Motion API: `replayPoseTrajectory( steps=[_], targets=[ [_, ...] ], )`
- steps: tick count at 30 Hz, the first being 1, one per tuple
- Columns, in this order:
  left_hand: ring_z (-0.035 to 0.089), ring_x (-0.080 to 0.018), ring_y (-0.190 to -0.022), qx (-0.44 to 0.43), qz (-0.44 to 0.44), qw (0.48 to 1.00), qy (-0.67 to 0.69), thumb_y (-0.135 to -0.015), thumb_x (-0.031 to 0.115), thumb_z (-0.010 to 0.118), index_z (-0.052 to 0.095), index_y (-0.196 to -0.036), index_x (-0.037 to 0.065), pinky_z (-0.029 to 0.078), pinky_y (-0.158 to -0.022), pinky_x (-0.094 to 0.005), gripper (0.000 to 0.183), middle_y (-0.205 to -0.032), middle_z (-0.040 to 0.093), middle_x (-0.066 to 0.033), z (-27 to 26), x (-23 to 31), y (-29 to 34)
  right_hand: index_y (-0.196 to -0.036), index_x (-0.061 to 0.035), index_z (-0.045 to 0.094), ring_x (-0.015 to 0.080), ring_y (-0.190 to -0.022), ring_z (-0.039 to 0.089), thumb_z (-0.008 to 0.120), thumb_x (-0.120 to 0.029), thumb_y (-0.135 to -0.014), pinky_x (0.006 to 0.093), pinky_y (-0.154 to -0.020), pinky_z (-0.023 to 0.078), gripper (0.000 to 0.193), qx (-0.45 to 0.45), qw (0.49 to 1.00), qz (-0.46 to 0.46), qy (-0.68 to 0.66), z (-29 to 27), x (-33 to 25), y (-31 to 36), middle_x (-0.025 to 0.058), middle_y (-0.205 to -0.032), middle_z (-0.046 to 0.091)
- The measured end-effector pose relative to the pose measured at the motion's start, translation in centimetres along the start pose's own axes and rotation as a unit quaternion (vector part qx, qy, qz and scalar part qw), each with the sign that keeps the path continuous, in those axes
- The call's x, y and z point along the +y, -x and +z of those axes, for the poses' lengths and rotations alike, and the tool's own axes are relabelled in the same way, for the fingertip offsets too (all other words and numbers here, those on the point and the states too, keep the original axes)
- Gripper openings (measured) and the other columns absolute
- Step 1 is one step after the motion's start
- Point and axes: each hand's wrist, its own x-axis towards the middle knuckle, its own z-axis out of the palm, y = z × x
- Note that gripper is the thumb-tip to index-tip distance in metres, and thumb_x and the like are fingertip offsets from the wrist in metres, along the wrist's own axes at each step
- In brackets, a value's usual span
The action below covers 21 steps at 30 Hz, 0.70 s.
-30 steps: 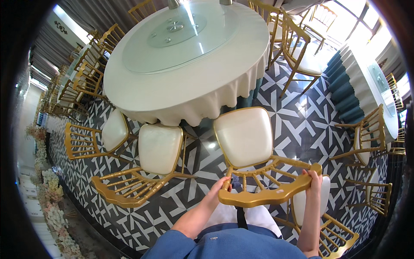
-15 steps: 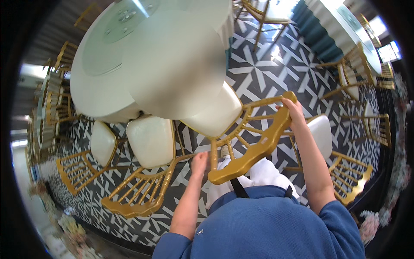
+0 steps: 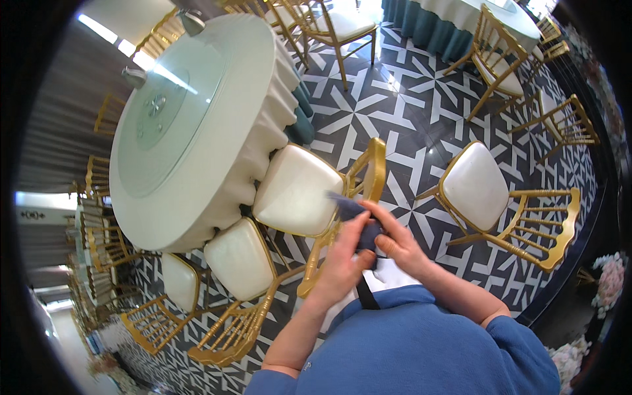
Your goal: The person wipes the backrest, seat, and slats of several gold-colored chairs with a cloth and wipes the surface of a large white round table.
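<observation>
A dark blue cloth is bunched between my two hands in front of my waist. My left hand and my right hand both grip it, close together, and its upper end blurs with motion. Just beyond them stands a gold chair with a cream seat, pushed in against the round table. My hands cover part of its gold backrest; whether they touch it I cannot tell.
The round table has a white cloth and a glass turntable. Two more chairs, one with a cream seat, line its near edge. Another gold chair stands at right on the patterned floor. Pink flowers border the right side.
My right hand has let go of the chair's backrest and come in to my left hand. The blue cloth now shows between them. The view has shifted, showing the table farther left.
</observation>
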Motion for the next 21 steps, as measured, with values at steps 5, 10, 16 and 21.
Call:
replayPoseTrajectory(
  steps=[5,10,16,21],
  targets=[
    [0.062,-0.0261,-0.111,0.048,-0.077,0.995,-0.048,-0.098,0.022,0.06,0.039,-0.148,0.003,0.052,-0.09,-0.0346,0.057,-0.137,0.052,-0.018,3.9,1.5,-3.2,-0.142,0.0012,0.045,0.027,-0.1,0.068,0.054,-0.024,-0.101,0.0378,-0.089,0.057,0.049,0.206,0.847,0.241,-0.426,-4.8,3.8,2.2,0.0192,-0.127,0.061],
    [0.062,-0.0366,-0.109,0.081,0.045,0.922,-0.376,-0.101,0.032,0.053,0.048,-0.141,0.002,0.048,-0.095,-0.0428,0.051,-0.131,0.059,-0.0206,1.4,-5.4,-2.9,-0.137,-0.0004,0.049,0.0272,-0.097,0.068,0.048,-0.026,-0.104,0.0356,-0.084,0.058,0.042,0.293,0.868,0.155,-0.369,-11.8,8.3,-2.5,0.0175,-0.121,0.062],
    [0.06,-0.0378,-0.115,0.033,-0.086,0.942,-0.323,-0.102,0.051,0.044,0.054,-0.138,0.008,0.046,-0.097,-0.0417,0.057,-0.125,0.064,-0.0204,2.2,-7.1,-2.8,-0.135,0.0016,0.056,0.0153,-0.116,0.058,0.049,-0.026,-0.104,0.0264,-0.101,0.043,0.042,0.279,0.932,0.056,-0.227,-10.7,11.8,-13.3,0.0111,-0.131,0.061],
    [0.057,-0.0324,-0.123,0.0,-0.089,0.963,-0.253,-0.102,0.052,0.043,0.045,-0.145,0.005,0.042,-0.103,-0.0377,0.064,-0.131,0.061,-0.0202,1.3,-8.7,-2.3,-0.13,-0.0013,0.059,0.0365,-0.121,0.058,0.05,-0.03,-0.101,0.0391,-0.104,0.043,0.042,0.376,0.923,0.074,-0.031,-5.7,13.2,-12.4,0.0208,-0.13,0.062]
  ],
)
